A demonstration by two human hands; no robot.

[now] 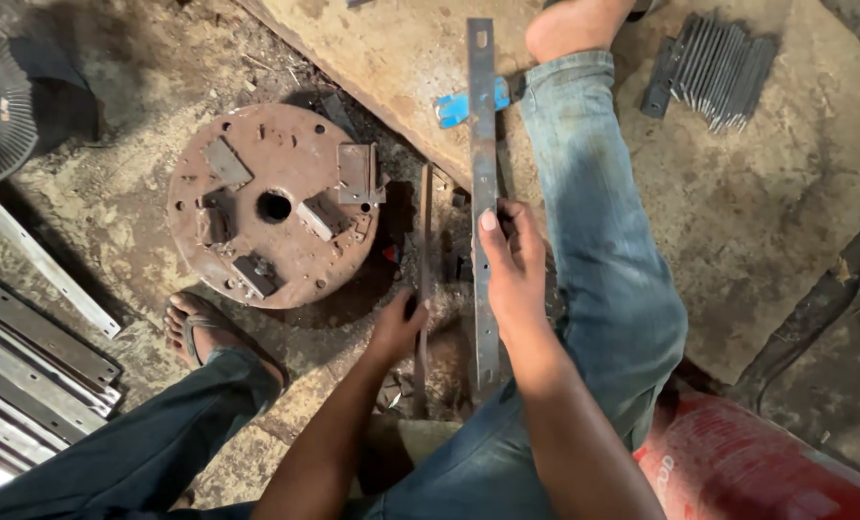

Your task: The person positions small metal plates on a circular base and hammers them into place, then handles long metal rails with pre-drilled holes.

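Head view, looking down on a person seated on a workshop floor (112,212). The right hand (513,262) is closed around a long flat steel bar (484,144), thumb on its upper face, at about mid-length. The bar's long axis runs straight away from the person: its near end sits by the right thigh, and its far end, which has a small hole in it, reaches onto the big rusty plate (738,202) that covers the upper right of the floor. The left hand (398,325) is curled on a thinner dark rod (424,241) that lies parallel to the bar, just to its left, over the dark gap at the plate's edge. The two hands are apart, one on each piece; the right is the farther forward. Left of the rod rests a rusty round disc (274,205) with a centre hole and small welded blocks. A blue-handled tool (457,108) lies under the bar, and a bundle of short strips (717,69) lies towards the plate's far right corner.
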